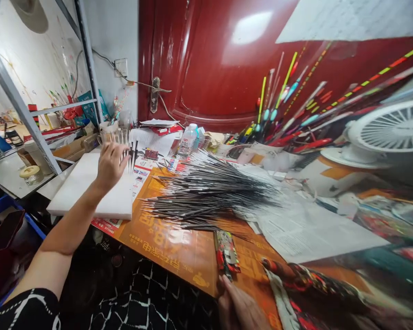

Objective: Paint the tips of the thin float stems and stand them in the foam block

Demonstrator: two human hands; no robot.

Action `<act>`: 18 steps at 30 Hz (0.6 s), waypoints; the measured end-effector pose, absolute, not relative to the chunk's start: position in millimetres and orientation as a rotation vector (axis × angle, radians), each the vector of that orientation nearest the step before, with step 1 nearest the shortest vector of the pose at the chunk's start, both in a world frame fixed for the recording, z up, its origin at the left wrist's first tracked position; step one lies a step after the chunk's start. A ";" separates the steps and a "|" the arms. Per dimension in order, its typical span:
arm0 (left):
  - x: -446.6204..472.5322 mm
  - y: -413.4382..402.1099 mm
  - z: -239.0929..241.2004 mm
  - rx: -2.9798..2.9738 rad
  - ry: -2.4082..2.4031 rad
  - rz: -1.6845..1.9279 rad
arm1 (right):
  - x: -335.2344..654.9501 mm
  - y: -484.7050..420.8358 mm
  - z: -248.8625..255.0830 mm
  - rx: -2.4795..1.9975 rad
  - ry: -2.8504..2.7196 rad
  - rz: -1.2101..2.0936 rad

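At the far corner of a white foam block (115,201), my left hand (110,166) is closed with its fingers bent together; what they grip is hidden. Several thin dark sticks (134,153) stand upright just beside its thumb. At the bottom of the view, my right hand (242,308) is partly cut off, its fingers drawn together by the dark end of a small paint-smeared red and black item (228,252). What those fingers pinch is too unclear to name. A large bundle of thin dark sticks with pale tips (206,192) lies between my hands.
An orange printed sheet (172,243) covers the table. Behind the bundle stand a plastic bottle (187,141) and colourful fishing floats (275,105). To the right are a white fan (392,126), white paper (309,233) and a dark paint-stained roll (316,284). A metal shelf frame (37,137) rises left.
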State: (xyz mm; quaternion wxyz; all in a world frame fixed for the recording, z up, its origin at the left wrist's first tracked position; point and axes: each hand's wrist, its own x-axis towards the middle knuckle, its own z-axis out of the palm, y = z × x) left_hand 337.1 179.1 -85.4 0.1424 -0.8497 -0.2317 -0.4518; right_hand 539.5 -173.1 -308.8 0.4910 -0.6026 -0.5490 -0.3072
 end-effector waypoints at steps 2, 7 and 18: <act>344.2 143.2 -121.0 -2.651 -0.552 -1.273 | 534.5 -173.7 -305.3 -1.514 -1.298 -0.682; 377.6 76.4 -200.0 -3.060 -0.321 -0.925 | 533.7 -178.5 -303.7 -1.528 -1.274 -0.616; 398.2 79.3 -242.1 -3.051 -0.523 -0.482 | 530.5 -180.1 -294.5 -1.527 -1.171 -0.524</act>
